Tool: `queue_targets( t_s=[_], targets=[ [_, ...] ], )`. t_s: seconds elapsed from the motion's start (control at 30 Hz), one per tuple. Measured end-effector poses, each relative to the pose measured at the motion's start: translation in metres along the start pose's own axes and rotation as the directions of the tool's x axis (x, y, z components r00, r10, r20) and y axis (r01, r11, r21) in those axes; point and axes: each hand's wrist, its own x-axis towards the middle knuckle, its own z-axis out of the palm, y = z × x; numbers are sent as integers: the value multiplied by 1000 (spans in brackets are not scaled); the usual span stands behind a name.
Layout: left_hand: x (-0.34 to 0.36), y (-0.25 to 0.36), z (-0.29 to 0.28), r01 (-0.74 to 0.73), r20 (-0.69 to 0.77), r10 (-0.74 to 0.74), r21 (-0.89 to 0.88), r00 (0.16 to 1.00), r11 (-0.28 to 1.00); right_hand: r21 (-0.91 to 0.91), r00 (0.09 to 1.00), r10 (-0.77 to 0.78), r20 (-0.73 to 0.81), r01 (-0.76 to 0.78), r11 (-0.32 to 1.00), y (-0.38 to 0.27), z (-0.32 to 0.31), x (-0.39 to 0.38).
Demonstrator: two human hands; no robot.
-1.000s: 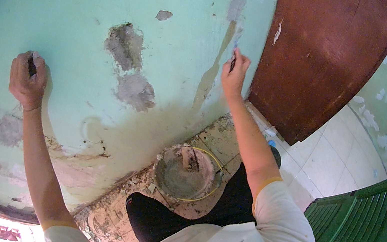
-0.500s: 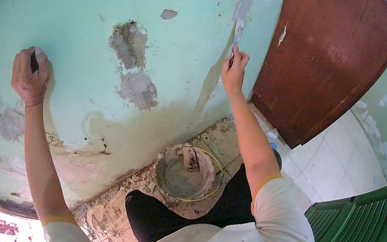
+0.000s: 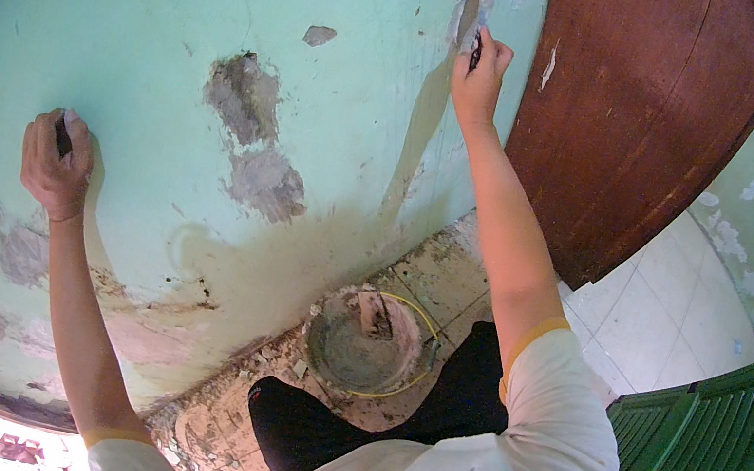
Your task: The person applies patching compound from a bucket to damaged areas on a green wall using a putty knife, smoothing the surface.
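My right hand grips the dark handle of a putty knife up at the far right of the pale green wall. The knife's blade lies against a narrow grey filler patch. My left hand is closed like a fist against the wall at the left. Something dark shows between its thumb and fingers; whether it is a held thing or the hollow of the fist, I cannot make out. Rough grey patches mark the wall between my hands.
On the floor before my knees stands a bucket with a yellow handle, grey mix and a tool in it. Rubble lies along the wall's foot. A brown wooden panel stands at the right, a green louvred shutter at the lower right.
My right hand has moved up the wall with the putty knife, its blade now higher on the narrow patch. The left hand stays against the wall.
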Motion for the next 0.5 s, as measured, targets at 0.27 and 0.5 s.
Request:
queue_targets(
  t_s=[0.27,0.5],
  targets=[
    [0,-2,-1,-4,24,5,-35,1000,999,86,994,81,77,-88,992,-7,2,-63],
    [1,1,2,-20,9,21,-55,1000,998,22,996,48,-70,-46,999,-9,10,-13]
  ],
)
